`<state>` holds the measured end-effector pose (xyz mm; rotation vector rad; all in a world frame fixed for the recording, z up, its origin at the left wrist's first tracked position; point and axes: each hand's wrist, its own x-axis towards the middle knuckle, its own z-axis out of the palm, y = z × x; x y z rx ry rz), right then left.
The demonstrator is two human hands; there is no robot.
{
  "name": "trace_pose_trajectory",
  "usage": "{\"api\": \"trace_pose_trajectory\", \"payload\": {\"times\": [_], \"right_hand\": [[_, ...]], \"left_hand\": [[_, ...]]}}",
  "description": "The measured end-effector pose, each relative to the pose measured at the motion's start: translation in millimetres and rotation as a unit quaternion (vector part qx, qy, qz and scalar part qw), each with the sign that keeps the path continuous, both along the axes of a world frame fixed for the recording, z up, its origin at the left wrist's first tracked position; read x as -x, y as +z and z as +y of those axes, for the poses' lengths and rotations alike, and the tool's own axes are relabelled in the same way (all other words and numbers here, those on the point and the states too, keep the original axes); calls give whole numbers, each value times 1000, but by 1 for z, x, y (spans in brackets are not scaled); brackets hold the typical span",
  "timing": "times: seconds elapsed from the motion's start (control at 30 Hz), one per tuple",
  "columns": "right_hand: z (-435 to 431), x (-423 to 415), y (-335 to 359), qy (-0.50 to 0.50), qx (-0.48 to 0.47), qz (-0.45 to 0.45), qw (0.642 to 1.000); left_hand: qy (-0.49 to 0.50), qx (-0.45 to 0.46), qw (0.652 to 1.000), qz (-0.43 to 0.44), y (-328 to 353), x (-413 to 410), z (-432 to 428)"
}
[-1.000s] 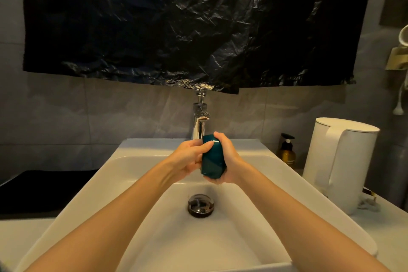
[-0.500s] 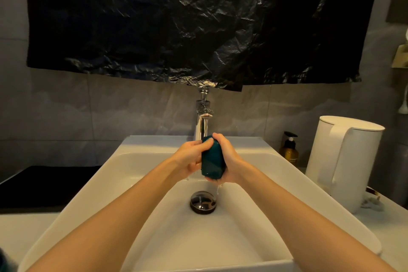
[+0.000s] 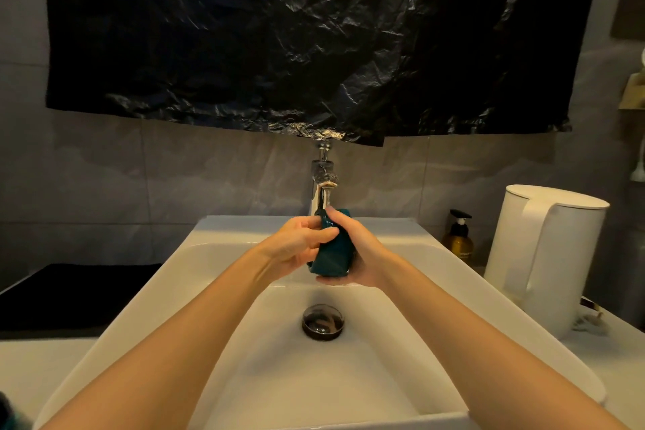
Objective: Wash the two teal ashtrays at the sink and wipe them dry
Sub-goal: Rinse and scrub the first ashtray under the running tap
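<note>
A teal ashtray (image 3: 331, 255) stands on edge between both hands, just under the chrome tap (image 3: 323, 185) and above the white sink (image 3: 216, 290). My left hand (image 3: 296, 244) grips its left side, with the thumb across the front. My right hand (image 3: 356, 255) cups it from the right and below. A dark teal shape (image 3: 10, 412) shows at the bottom left corner; I cannot tell whether it is the second ashtray.
The sink's dark drain plug (image 3: 323, 321) lies below the hands. A white kettle (image 3: 544, 255) and an amber pump bottle (image 3: 459, 237) stand on the counter to the right. A black mat (image 3: 69, 293) lies on the left. Black plastic sheet (image 3: 314, 38) covers the wall above.
The ashtray has turned a little between my hands, and my left thumb has slid across its front. The hands stay under the tap.
</note>
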<state>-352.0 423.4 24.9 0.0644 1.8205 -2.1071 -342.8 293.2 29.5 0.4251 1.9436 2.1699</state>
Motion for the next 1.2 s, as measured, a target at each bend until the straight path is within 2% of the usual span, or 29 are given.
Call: {"api": "trace_pose_trajectory", "payload": {"times": [0.17,0.3,0.47,0.67,0.7,0.83,0.9,1.0,1.1,1.2], "right_hand": [[-1,6,-4,16,16,-22,1000],[-4,6,-7,49,-22,49,997],[-12,8,-7,12,-14,2,1000],[-2,8,-9,53,11,74,996],[-3,7,-8,45,8,69,997],[-1,7,-4,31,22,-44,998],[2,7,-5,23,12,-48,999],[-1,8,-8,-3,14,-14,1000],[-10,8,-13,-24,-64,77,995],[-14,5,-16,-42,-96,147,984]], "left_hand": [[19,-9,999,-31,-2,3,-7],[4,13,1000,-20,0,5,-16],[1,35,999,-30,0,6,-16],[-34,37,999,-3,2,4,-21],[-37,43,998,1,2,4,-19],[-49,52,997,-6,0,1,-13],[-40,43,998,-17,0,0,-10],[12,28,999,-29,-2,1,1],[87,-33,993,-67,-2,2,12],[123,-51,988,-84,-2,2,13]]}}
